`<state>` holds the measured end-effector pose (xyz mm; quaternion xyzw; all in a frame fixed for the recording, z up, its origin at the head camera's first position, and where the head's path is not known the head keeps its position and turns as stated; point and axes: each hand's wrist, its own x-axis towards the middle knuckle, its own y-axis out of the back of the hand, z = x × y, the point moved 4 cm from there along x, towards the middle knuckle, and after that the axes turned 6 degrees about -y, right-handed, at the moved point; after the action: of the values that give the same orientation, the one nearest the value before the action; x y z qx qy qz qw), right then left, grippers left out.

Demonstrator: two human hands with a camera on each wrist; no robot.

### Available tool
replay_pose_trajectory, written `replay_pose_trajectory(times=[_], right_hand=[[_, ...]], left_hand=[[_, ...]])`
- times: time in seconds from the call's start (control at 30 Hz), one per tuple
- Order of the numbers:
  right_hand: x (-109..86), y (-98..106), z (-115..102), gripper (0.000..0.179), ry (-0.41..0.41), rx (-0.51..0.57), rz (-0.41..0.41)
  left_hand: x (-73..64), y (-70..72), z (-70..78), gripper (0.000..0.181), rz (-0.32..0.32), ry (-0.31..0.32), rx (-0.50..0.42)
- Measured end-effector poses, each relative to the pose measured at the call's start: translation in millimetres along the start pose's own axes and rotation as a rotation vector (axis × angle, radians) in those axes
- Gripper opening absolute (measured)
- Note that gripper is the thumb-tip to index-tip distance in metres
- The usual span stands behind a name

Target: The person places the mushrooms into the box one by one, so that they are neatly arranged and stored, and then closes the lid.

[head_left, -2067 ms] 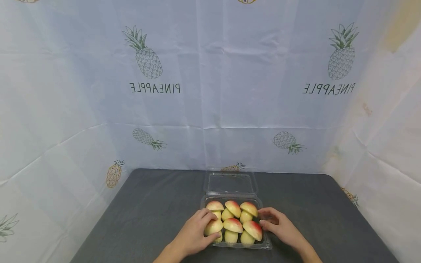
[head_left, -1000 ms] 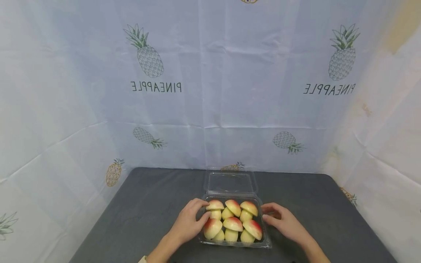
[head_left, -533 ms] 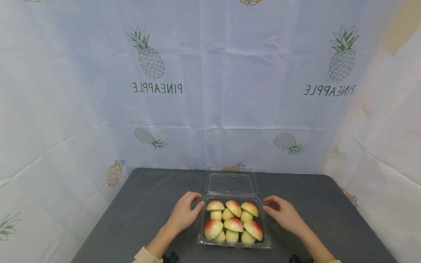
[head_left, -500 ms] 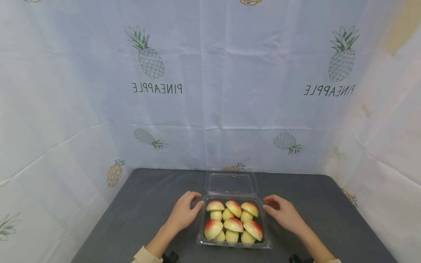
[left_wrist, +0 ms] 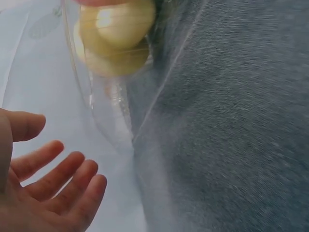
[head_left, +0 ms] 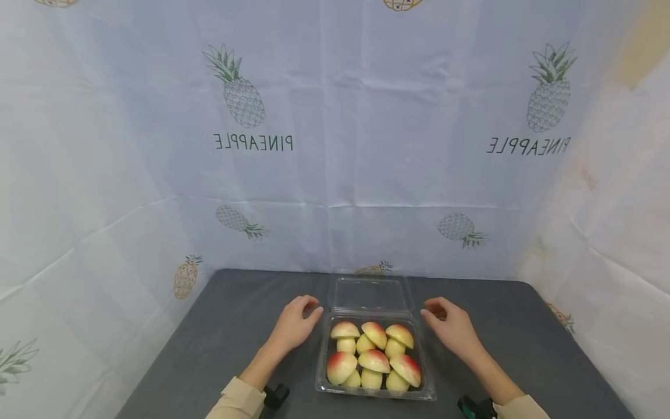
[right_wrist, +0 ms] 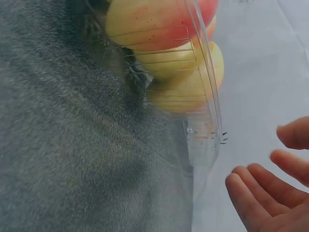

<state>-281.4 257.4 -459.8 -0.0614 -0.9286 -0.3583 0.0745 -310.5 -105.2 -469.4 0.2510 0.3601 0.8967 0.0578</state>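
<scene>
A clear plastic clamshell box (head_left: 325, 389) lies on the dark tabletop, its lid (head_left: 371, 295) swung back away from the person. Several yellow mushroom-shaped pieces (head_left: 374, 361) with red-tinted caps fill it in two rows. My left hand (head_left: 293, 326) hovers by the box's far left corner with loosely bent fingers, holding nothing. Across from it, my right hand (head_left: 454, 329) is beside the far right corner, likewise without anything in its grasp. The left wrist view has the left fingers (left_wrist: 72, 179) apart from the clear wall; the right wrist view has the right fingers (right_wrist: 260, 188) also apart from it.
The dark grey table (head_left: 246, 291) runs back to a white cloth (head_left: 335, 145) printed with pineapples, which also hangs at both sides. Black wrist devices (head_left: 275, 397) show below each sleeve, near the front edge of the view.
My left hand has let go of the near-left mushroom-shaped piece and drawn back left and away from me. That piece now leans. The right hand has shifted slightly outward and farther forward.
</scene>
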Motion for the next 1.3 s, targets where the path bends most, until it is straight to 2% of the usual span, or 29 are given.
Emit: replay_pose_trajectory(times=[0.13,0.37,0.7,0.83,1.07,1.3], right_hand=[[6.6,-2.5,1.3,0.035,-0.014,0.008,0.033],[22.1,-11.7,8.5,0.037,-0.062,0.013,0.025],[35.9,-21.1,15.3,0.038,-0.104,0.048,0.036],[40.7,-29.1,21.4,0.039,-0.136,0.055,0.02],[46.2,-42.1,33.2,0.047,-0.179,0.039,-0.027],[47.8,-47.5,37.7,0.046,-0.216,0.12,-0.067]], left_hand=[[7.5,-2.8,-4.2,0.027,0.005,0.034,-0.017],[20.1,-13.3,-11.0,0.033,-0.002,0.065,-0.03],[30.6,-33.8,-25.5,0.027,-0.009,0.155,-0.043],[33.6,-39.1,-27.4,0.027,0.009,0.156,-0.066],[36.5,-47.9,-35.0,0.027,0.016,0.197,-0.1],[37.1,-52.0,-39.0,0.025,0.014,0.216,-0.141]])
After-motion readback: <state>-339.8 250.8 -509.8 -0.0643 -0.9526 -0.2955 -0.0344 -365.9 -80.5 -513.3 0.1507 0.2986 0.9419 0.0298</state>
